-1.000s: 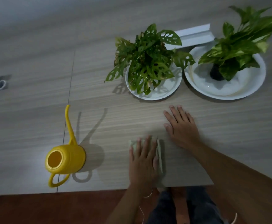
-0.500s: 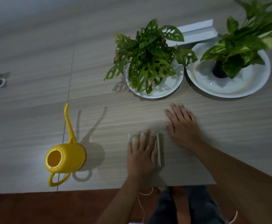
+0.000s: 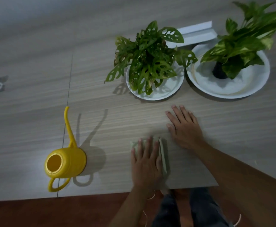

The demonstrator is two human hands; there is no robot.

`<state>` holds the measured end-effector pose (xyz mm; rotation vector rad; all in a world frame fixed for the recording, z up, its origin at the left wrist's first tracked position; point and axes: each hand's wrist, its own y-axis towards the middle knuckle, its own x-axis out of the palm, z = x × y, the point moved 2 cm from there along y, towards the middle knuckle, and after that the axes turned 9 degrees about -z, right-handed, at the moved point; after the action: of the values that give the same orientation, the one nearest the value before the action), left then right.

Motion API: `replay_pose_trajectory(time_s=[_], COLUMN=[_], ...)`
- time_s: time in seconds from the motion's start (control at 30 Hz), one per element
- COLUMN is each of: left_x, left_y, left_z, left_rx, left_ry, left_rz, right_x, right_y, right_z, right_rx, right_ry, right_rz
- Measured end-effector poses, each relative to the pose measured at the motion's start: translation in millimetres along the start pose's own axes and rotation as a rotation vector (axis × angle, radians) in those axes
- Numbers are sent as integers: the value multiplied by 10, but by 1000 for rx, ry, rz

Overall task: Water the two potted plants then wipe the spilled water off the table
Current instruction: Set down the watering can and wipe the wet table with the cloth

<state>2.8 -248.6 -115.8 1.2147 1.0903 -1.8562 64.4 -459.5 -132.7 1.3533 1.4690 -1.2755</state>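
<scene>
The fingers [image 3: 148, 145] of the left hand [image 3: 146, 163] lie flat and slightly spread, pressing down on a folded pale green cloth [image 3: 163, 154] rather than gripping it; only the cloth's far edge and right-hand edge show past the hand. The right hand [image 3: 184, 128] rests palm-down and open on the bare wood-grain tabletop [image 3: 101, 99] just beside and beyond the cloth, holding nothing.

Over the last second the left hand and cloth have slid a little away from the near edge, toward the plants, while the right hand has stayed planted in much the same spot. That reads as a wiping stroke in progress, so the watering appears finished and the task is in its last part. No puddle is visible on the wood in this dim light, so how much is left to wipe cannot be told.

The cloth's long axis runs from the near edge toward the plants, in line with the forearm.

Well to the left stands the yellow plastic watering can [image 3: 65, 163], set down, its long thin spout pointing away from the person and its handle toward the near edge. Beyond the hands, the holed-leaf green plant on a white plate [image 3: 152, 63] and the variegated broad-leaf plant on a larger white plate [image 3: 242, 41] stand side by side, plates nearly touching.
</scene>
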Motion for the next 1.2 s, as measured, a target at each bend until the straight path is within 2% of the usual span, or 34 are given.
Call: replay_pose_trajectory(time_s=[0.07,0.13,0.2,0.3,0.37,0.5,0.63,0.7,0.77,0.83,0.9,0.97,1.03,1.13,1.2], left_x=[-204,-377,-439,-271,-81,125,-54,-193,-271,-270,-128,80,217,131,-85], left_y=[385,590,514,59,-202,-113,471,675,660,382,-25,-335,-334,188,636], left_z=[-183,-530,-824,-796,-473,281,356,86,-276,-494,-378,11,443,712,524], left_rx=[0,-142,-282,-347,-311,-68,20,-55,-210,-317,-340,-283,-137,18,19], left_ry=[47,52,16,-8,-32,-30,6,15,13,-5,-26,-63,-91,-35,58], left_rz=[-23,-15,35,63,32,11,2,-3,17,62,62,13,-17,13,-15], right_x=[5,-16,-40,-96,-160,-270,-202,-173,-174,-193,-215,-230,-233,-205,-181], right_y=[-1,-3,-1,9,2,13,18,10,2,1,0,-8,-8,4,7], right_z=[-2,-5,-5,26,91,321,464,484,487,486,491,481,472,480,485], right_rx=[-8,-9,-14,-28,-31,-1,3,4,0,-8,-3,3,9,12,11], right_ry=[-18,-22,-19,23,38,31,-7,-9,-13,-7,19,37,48,50,41], right_rz=[-3,-19,-55,-114,-91,-57,-114,-128,-126,-129,-136,-128,-121,-102,-89])
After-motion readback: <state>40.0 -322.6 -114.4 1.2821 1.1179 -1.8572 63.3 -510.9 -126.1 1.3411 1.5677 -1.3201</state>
